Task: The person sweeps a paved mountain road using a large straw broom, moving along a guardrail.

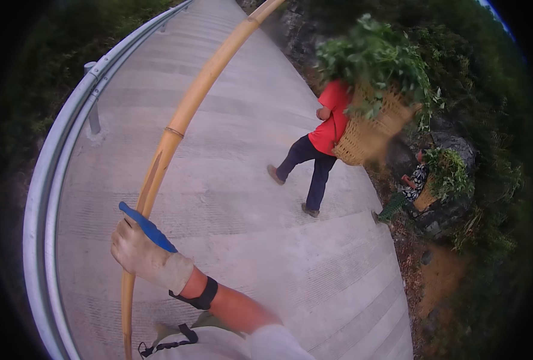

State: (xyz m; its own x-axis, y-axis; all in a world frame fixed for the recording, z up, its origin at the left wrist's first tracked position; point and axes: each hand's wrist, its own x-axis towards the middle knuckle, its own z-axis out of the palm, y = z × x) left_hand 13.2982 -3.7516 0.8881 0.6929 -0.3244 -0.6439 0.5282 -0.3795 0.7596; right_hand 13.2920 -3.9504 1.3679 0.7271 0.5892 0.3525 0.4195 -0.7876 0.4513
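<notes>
My left hand (147, 256) wears a pale work glove with a blue coated thumb and is closed around a long bamboo pole (169, 135). The pole rises past the top of the head view and narrows towards the bottom edge. Above my grip, one side has a long brown split or scar, with a dark ringed node (174, 132) farther up. A black strap (201, 294) circles my wrist. My right hand is out of view. Below the arm appear pale clothing (217, 344) and a dark strap with a buckle.
A metal guardrail (46, 193) borders the ridged concrete road (248, 216) on the left. To the right, a person in red (331, 119) carries a woven basket (365, 128) of leafy greens. Another person (415, 184) with a loaded basket is beside a rock (446, 220) and brush.
</notes>
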